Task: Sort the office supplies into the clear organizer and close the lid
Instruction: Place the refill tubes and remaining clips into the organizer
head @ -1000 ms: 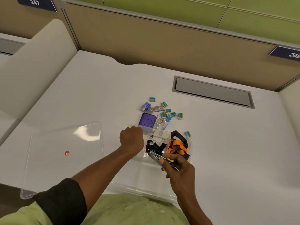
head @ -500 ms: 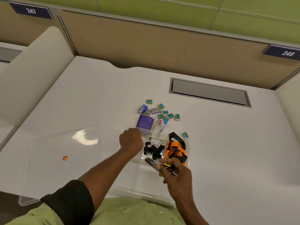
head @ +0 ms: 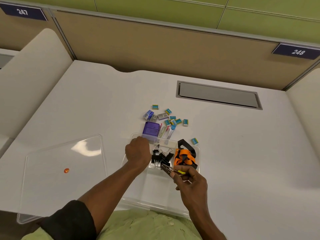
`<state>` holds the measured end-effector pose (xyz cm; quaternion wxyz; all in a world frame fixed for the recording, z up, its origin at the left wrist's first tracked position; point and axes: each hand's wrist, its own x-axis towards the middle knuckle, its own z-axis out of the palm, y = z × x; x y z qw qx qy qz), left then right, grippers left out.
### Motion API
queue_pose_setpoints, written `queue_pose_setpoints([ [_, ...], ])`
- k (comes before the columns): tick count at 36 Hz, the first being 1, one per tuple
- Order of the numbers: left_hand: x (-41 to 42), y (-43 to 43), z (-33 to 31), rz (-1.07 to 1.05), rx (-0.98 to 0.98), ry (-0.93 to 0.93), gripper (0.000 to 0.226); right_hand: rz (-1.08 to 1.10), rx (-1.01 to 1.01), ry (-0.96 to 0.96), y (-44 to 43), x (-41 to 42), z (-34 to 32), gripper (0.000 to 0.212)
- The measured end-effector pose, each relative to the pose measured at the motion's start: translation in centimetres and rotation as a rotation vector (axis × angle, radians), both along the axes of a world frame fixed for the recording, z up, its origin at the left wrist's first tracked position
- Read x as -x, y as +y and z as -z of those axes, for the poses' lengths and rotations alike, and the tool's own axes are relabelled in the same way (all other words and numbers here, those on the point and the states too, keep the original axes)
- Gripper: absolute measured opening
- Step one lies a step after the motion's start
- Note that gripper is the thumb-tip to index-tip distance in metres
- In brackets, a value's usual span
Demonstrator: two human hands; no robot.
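Two metal tweezers (head: 167,169) in right hand (head: 191,183).

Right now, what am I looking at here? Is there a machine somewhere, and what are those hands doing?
No machine: a person wears a camera on the head, looking down at both hands over a white desk. The right hand holds a metal tool with a yellow part above the clear organizer, which contains black binder clips and orange-and-black straps. The left hand is a closed fist at the organizer's edge. The lid lies apart, to the left. Small boxes and a purple case wait behind.
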<state>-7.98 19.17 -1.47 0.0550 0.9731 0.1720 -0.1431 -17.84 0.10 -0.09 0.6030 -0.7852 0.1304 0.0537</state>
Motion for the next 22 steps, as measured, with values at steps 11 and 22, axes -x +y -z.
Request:
queue_pose_setpoints([
  [11, -0.2, 0.1, -0.1, -0.095, 0.104, 0.017, 0.03, 0.012, 0.074, -0.025, -0.2, 0.3, 3.0, 0.023],
  [22, -0.8, 0.2, -0.6, -0.098, 0.185, 0.1, 0.035, 0.025, 0.07, -0.006, -1.2, -0.3, 3.9, 0.023],
])
